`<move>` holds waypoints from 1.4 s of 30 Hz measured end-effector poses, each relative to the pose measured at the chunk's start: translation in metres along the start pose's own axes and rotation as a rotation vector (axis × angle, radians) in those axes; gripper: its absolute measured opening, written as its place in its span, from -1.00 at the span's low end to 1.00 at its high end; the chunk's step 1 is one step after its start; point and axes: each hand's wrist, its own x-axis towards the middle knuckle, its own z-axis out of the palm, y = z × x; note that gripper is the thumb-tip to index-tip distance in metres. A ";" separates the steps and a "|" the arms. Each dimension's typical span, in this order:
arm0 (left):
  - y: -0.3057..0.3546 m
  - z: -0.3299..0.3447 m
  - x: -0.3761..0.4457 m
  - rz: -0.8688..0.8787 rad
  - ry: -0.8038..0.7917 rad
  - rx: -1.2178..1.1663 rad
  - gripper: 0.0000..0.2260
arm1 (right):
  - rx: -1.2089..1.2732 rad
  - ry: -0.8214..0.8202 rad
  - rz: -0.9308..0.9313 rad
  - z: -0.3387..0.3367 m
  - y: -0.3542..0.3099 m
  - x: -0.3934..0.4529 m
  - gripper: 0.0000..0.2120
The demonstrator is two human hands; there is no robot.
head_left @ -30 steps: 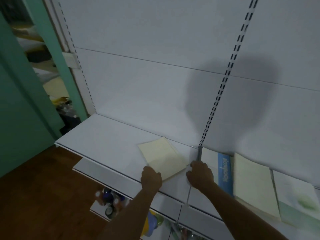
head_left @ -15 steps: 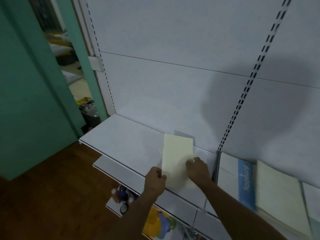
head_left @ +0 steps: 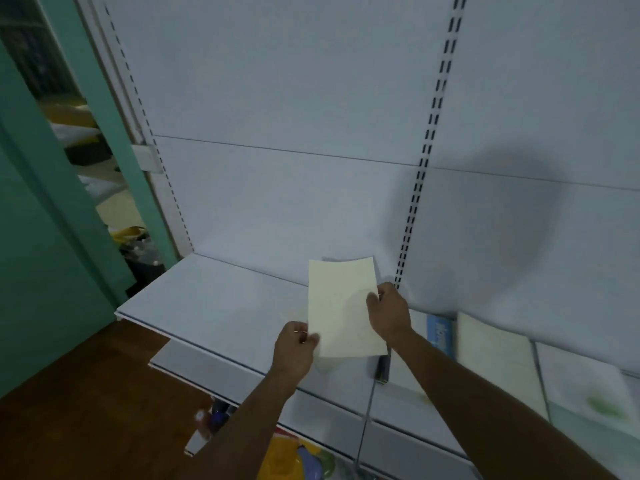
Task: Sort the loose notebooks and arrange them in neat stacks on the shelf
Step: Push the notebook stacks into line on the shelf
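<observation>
A pale cream notebook [head_left: 341, 306] is lifted off the white shelf [head_left: 214, 299] and held nearly upright, its long side vertical. My left hand [head_left: 294, 351] pinches its lower left corner. My right hand [head_left: 389, 313] grips its right edge about halfway up. To the right on the same shelf lie more notebooks: one with a blue spine strip [head_left: 439, 336], a cream one [head_left: 495, 355] and a white one with a green mark [head_left: 588, 393].
The white back panel carries a slotted upright [head_left: 420, 174]. A lower shelf [head_left: 207, 368] juts out below, with colourful items [head_left: 298, 459] beneath. A green door frame [head_left: 100, 109] stands at left over the wooden floor [head_left: 86, 403].
The cream notebook lay flat on the shelf a second ago; both hands took it, turned it and raised it upright. The view has shifted left.
</observation>
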 end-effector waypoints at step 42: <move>0.013 0.206 -0.082 0.285 -0.167 0.406 -0.75 | -0.604 0.138 0.226 -0.157 0.169 -0.044 -0.54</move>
